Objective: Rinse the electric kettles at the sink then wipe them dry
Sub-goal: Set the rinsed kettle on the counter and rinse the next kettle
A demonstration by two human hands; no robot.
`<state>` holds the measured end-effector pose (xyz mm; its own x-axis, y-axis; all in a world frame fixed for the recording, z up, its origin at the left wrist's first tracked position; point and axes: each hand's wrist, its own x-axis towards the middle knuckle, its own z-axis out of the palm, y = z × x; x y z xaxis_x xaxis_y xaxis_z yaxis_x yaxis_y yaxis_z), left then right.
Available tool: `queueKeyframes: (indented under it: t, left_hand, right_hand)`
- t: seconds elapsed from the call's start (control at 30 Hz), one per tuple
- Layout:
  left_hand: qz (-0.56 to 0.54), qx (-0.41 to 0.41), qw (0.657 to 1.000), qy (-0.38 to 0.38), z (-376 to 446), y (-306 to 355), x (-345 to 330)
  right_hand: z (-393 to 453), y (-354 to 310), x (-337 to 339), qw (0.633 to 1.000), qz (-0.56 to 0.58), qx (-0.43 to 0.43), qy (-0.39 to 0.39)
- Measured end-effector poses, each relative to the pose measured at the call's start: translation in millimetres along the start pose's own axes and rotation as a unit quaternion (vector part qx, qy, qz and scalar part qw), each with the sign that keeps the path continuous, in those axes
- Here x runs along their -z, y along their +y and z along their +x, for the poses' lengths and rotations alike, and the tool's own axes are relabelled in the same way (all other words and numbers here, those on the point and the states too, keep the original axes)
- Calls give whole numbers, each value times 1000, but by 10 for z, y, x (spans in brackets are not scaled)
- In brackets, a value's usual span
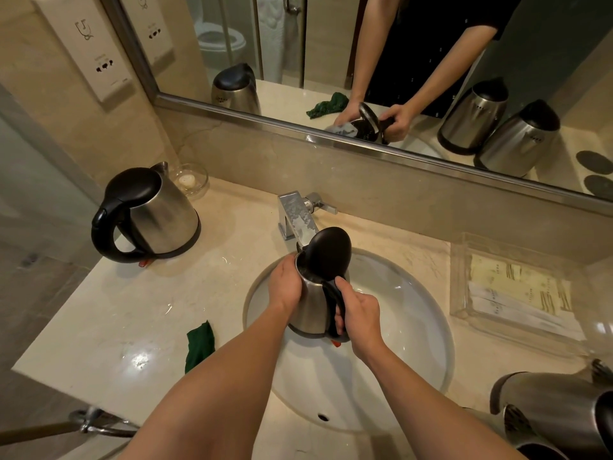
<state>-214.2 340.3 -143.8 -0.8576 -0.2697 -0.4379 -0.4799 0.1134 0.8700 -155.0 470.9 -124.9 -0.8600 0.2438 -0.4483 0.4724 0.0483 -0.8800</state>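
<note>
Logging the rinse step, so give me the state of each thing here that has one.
held kettle: lid up, over the sink
left hand: holds its body
right hand: grips its handle
left kettle: lid shut, upright
green cloth: crumpled on the counter
tap: no water visible

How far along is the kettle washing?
Nothing looks finished yet. The left hand and right hand hold an open-lidded kettle over the sink below the tap. The closed kettle on the left, more kettles on the right and the green cloth wait.
</note>
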Motion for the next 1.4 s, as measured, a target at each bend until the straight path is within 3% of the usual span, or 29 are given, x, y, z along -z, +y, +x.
queueKeyframes:
  t: [1.4]
  left_hand:
    - [45, -2, 999, -2, 107, -99, 31]
  right_hand:
    - [51, 53, -90, 1000, -10, -1, 20]
